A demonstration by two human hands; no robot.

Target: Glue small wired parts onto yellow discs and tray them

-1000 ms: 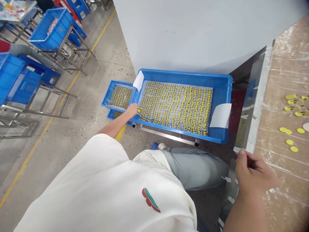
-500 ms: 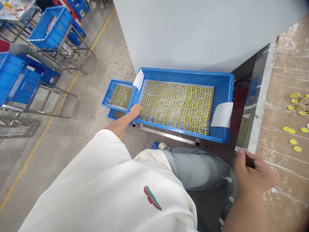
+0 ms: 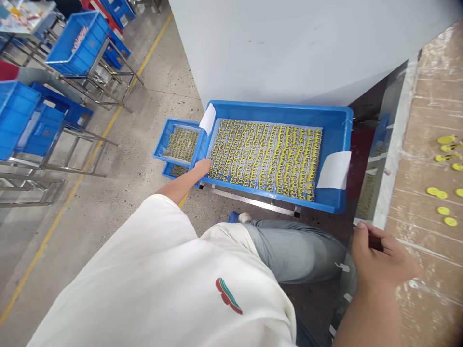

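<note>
My left hand (image 3: pixel 203 166) reaches to the near left corner of a large blue tray (image 3: pixel 278 107), its fingers closed at the end of the first row. Whether it pinches a piece or the tray rim is too small to tell. Inside the tray, rows of small yellow-and-dark pieces (image 3: pixel 262 154) lie on a pale sheet. My right hand (image 3: pixel 383 255) rests at the edge of a brown, film-covered table (image 3: pixel 427 260). Its thumb and fingers are curled together; anything between them is hidden. Yellow discs (image 3: pixel 437 193) lie on the table beyond that hand.
Smaller blue trays (image 3: pixel 180 120) with similar pieces stand low at the left of the large one. A white panel (image 3: pixel 289 53) rises behind it. Paper sheets (image 3: pixel 334 171) hang over the tray's ends. Blue bins (image 3: pixel 77 50) on metal stands are across the aisle, near a seated person.
Both hands hold nearly the same places and poses. The view has shifted slightly, so the table and its discs appear a little further right.
</note>
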